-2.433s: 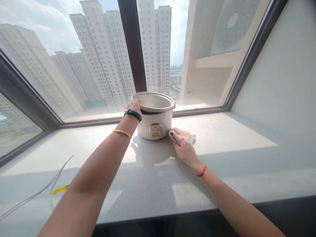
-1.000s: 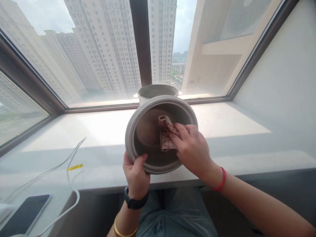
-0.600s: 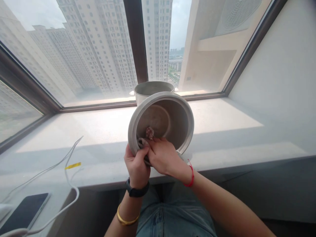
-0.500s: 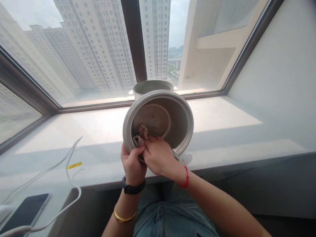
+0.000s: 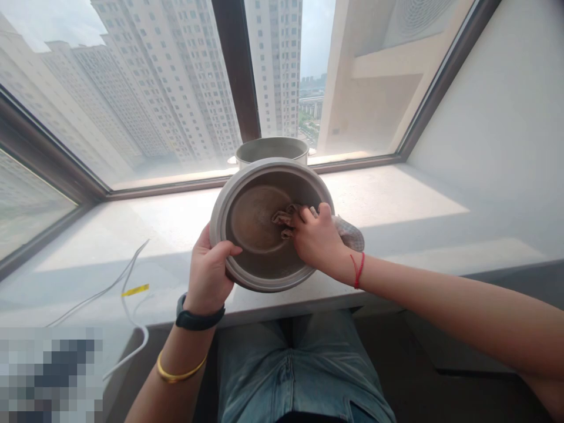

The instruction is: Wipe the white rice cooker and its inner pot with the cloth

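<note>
Windowsill (image 5: 418,235): free room toward right end. Pot (image 5: 251,214) blocks mid front edge, cooker base (image 5: 272,150) behind; cable (image 5: 145,336) left.

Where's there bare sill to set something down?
Two patches of windowsill look bare: right of the cloth, running to the side wall, and left of the tilted pot, between it and the white cable. The middle is crowded: pot, left hand and right hand, with the cooker body behind. The lower-left corner is blurred out.

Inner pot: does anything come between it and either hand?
At the right hand, yes: a checked cloth, bunched in its grip inside the inner pot, one end past the rim. Nothing visible stands between the left hand and the rim.
</note>
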Motion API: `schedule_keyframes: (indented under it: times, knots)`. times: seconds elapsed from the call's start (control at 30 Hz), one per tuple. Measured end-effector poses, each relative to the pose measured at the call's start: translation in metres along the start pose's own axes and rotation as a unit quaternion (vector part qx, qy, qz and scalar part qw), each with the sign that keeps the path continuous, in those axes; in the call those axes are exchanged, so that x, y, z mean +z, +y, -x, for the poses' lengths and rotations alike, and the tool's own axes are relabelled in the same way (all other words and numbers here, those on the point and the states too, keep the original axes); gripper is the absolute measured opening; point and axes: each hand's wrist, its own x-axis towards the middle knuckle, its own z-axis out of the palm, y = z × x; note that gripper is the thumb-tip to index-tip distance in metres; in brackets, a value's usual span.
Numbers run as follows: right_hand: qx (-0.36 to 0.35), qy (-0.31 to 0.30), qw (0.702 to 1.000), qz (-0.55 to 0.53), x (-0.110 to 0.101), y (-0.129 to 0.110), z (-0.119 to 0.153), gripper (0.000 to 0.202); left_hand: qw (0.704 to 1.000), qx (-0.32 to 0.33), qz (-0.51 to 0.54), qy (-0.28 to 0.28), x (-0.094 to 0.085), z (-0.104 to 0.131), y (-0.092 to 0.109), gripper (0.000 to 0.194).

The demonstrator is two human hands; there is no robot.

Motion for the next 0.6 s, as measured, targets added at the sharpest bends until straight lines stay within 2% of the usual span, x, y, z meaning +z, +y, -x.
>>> schedule_keyframes:
  times: [0.1,0.17,0.37,0.5,0.6]
  knots:
    - [0.052,0.086,0.994,0.042,-0.003,0.011,-0.002,0.038,1.0,-0.008,0.0,-0.024,0.006,-0.004,0.005,0.043]
    - [0.07,0.106,0.991,0.03,-0.003,0.016,-0.003,0.038,0.999,-0.016,0.001,-0.04,0.01,-0.004,0.007,0.045]
    - [0.106,0.026,0.993,-0.032,0.006,0.016,0.001,0.036,0.994,-0.054,-0.037,-0.091,0.012,-0.014,0.005,0.05]
    - [0.149,-0.001,0.987,-0.058,0.002,0.007,0.005,0.027,0.987,-0.068,-0.062,-0.133,0.012,-0.037,0.009,0.051]
    - [0.174,-0.024,0.981,-0.087,-0.006,0.002,0.006,0.023,0.977,-0.073,-0.065,-0.187,0.013,-0.057,0.017,0.054]
